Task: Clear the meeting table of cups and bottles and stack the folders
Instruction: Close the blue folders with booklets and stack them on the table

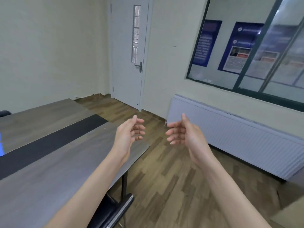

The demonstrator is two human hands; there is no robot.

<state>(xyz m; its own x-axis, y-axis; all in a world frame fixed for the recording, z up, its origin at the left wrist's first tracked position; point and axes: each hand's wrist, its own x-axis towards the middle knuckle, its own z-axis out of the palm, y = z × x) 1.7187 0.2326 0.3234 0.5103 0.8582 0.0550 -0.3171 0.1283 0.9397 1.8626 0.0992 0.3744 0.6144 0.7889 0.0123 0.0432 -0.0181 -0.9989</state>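
The grey wood-grain meeting table (49,170) with a black strip down its middle fills the lower left. Its visible part carries no cups or bottles. A sliver of something bright blue (1,145) shows at the far left edge; I cannot tell what it is. My left hand (130,134) hovers over the table's right end, palm turned inward, fingers loosely curled and apart, holding nothing. My right hand (182,130) is raised beside it over the floor, palm facing the left hand, also holding nothing. A gap separates the two hands.
A black chair (113,209) is tucked under the table's near edge beside a black table leg (124,185). A white radiator (238,137) runs along the right wall under a window. A closed white door (130,51) stands ahead across wooden flooring.
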